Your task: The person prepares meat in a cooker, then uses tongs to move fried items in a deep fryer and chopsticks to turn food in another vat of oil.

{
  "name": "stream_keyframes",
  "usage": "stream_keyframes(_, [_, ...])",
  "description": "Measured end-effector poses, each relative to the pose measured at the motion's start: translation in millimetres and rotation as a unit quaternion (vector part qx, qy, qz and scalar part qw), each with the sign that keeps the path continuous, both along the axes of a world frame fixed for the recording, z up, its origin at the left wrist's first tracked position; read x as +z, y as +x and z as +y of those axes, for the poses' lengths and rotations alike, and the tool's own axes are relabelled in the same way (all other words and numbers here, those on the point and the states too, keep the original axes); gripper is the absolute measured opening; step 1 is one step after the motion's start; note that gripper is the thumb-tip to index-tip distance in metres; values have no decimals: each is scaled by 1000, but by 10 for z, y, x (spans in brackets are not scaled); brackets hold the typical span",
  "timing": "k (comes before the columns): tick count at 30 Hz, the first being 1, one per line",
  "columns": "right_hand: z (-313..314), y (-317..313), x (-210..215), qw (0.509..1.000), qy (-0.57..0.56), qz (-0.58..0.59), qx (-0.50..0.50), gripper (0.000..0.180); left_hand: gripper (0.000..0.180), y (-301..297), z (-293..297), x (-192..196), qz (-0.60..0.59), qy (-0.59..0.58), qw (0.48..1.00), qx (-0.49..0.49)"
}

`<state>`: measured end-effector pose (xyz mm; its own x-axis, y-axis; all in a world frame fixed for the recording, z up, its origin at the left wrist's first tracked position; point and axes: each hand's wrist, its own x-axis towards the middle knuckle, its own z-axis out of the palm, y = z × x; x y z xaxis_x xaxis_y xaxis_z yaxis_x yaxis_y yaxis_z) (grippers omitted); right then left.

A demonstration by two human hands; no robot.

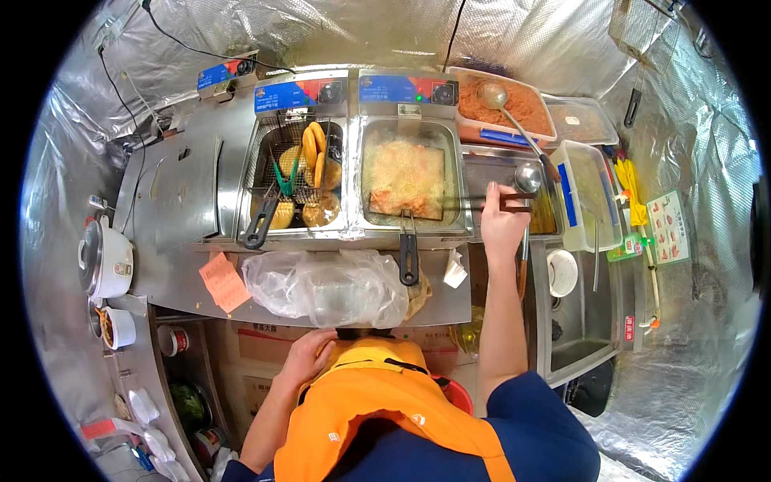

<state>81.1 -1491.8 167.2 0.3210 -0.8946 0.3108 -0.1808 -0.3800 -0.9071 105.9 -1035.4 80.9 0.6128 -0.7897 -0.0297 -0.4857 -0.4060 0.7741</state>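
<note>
My right hand (506, 223) grips a pair of long dark chopsticks (520, 195), their blurred far ends reaching left over the right fryer (359, 185). In that fryer, a basket with a black handle (409, 261) holds pale, foaming food (405, 173) with a reddish-orange front edge. My left hand (309, 355) rests by the orange apron (361, 386) at my waist, fingers loosely bent and apparently empty. Left of it, another fryer basket (269, 165) holds long golden pieces (311, 147) and green-handled tongs (285, 178); round golden pieces lie about it.
Behind my right hand stand a tub of orange-red crumbs (502, 104) and ladles (491, 95). A clear container (590, 197) stands right, above a sink (582, 337). Plastic bags (329, 285) and an orange paper (225, 281) lie in front; a rice cooker (104, 259) sits left.
</note>
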Motion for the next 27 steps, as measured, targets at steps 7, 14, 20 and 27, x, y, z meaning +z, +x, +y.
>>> stream_keyframes(7, [-8, 319, -427, 975, 177, -133, 12, 23, 24, 43, -133, 104, -7, 13, 1000, -23])
stream_keyframes(14, [19, 383, -425, 991, 57, -111, 46, 27, 33, 37, -286, 149, -50, -25, 998, -29])
stream_keyframes(20, [172, 516, -858, 986, -28, -29, 159, 21, 40, 174, -1266, 637, -237, -144, 958, -71])
stream_keyframes(27, [211, 737, -605, 983, -49, -33, 176, 17, 28, 416, -2168, 517, -287, -82, 952, -74])
